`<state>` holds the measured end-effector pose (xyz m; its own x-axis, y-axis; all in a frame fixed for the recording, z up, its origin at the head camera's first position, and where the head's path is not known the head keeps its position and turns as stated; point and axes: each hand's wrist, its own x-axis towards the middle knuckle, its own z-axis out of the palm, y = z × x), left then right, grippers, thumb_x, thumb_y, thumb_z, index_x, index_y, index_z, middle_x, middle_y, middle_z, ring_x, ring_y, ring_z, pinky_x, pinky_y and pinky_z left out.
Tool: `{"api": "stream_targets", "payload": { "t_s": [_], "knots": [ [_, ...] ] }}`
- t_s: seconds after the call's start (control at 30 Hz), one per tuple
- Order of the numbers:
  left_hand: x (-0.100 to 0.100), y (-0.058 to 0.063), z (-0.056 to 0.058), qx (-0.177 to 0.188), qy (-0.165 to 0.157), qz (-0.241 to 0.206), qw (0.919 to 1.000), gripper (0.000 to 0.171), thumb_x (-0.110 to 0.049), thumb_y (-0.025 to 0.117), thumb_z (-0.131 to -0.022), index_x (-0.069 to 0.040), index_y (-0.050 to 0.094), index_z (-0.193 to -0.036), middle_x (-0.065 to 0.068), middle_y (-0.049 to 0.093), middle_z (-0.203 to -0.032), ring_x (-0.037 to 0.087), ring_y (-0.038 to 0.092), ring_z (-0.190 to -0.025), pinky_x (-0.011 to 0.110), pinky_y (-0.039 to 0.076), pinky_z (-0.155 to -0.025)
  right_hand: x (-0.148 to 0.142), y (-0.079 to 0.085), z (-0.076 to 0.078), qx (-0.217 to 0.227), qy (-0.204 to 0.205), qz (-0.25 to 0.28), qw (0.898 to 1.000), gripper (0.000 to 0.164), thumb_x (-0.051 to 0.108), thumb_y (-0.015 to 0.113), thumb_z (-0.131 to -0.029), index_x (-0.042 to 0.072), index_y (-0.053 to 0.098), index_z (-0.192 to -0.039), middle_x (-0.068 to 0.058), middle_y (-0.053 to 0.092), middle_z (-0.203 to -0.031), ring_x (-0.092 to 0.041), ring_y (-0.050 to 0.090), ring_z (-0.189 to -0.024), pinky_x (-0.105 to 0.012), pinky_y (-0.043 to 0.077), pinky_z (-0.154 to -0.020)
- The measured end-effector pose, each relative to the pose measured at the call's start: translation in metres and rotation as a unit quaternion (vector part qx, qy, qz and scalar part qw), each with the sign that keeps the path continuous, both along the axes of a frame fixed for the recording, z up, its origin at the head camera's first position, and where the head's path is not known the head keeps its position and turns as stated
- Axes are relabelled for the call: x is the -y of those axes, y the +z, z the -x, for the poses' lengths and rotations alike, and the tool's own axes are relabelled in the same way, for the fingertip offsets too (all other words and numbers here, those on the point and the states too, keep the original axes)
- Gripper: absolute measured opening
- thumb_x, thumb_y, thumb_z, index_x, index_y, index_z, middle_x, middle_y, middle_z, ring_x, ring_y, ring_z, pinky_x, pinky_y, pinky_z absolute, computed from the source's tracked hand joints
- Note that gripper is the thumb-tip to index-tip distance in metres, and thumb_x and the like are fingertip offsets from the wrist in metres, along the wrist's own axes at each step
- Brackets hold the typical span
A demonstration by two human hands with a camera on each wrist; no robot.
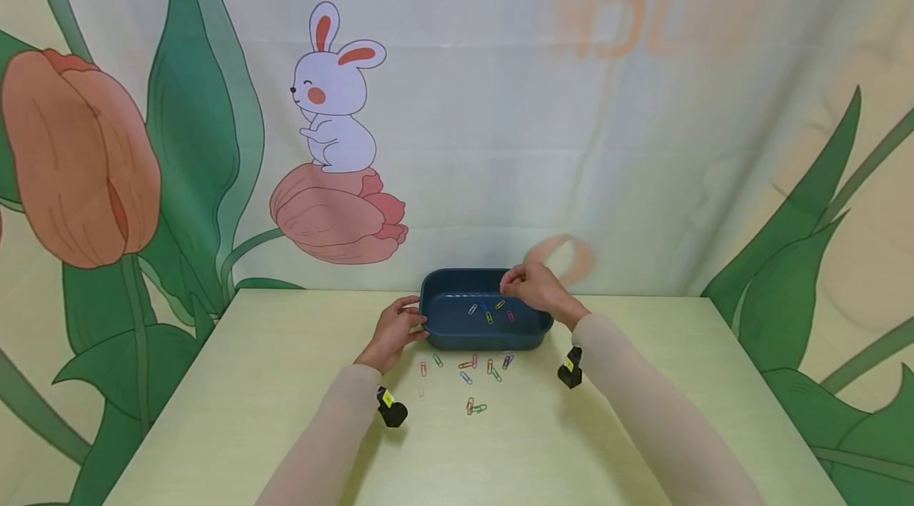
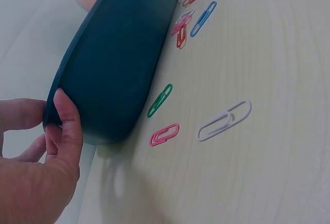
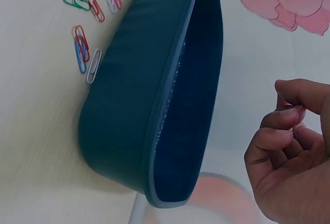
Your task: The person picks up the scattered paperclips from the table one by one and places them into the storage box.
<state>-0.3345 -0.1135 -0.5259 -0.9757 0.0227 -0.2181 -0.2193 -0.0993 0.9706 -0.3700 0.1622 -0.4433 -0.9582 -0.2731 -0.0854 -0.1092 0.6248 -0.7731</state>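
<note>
A dark blue plastic basin (image 1: pixel 474 341) stands at the back of the table, several coloured paper clips inside it, including a yellow paper clip (image 1: pixel 489 317) and a pink paper clip (image 1: pixel 510 316). My left hand (image 1: pixel 394 331) grips its left end; in the left wrist view the thumb presses the outer wall and other fingers lie behind the rim. Above the basin's right side hovers my right hand (image 1: pixel 537 289), fingers loosely curled. The right wrist view shows that hand (image 3: pixel 294 152) apart from the basin (image 3: pixel 124 115), with nothing visible between its fingers.
Several loose paper clips lie in front of the basin, among them a blue one (image 1: pixel 466 377), a green one (image 2: pixel 160 101) and a white one (image 2: pixel 224 121). Behind the table (image 1: pixel 514 450) hangs a printed curtain (image 1: pixel 464 133) with a rabbit and tulips.
</note>
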Motion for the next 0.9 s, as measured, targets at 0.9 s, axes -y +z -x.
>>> {"api": "stream_targets", "payload": {
  "t_s": [0.9],
  "knots": [
    [0.001, 0.026, -0.016, 0.009, -0.024, 0.009, 0.9996, 0.056, 0.001, 0.052, -0.095, 0.001, 0.036, -0.148, 0.023, 0.043, -0.129, 0.028, 0.058, -0.098, 0.036, 0.057, -0.087, -0.012, 0.016, -0.023, -0.017, 0.028, 0.006, 0.999, 0.021, 0.026, 0.067, -0.093, 0.017, 0.068, -0.112, -0.001, 0.055, -0.07, -0.022, 0.051, -0.065, -0.032, 0.047, -0.073]
  ]
}}
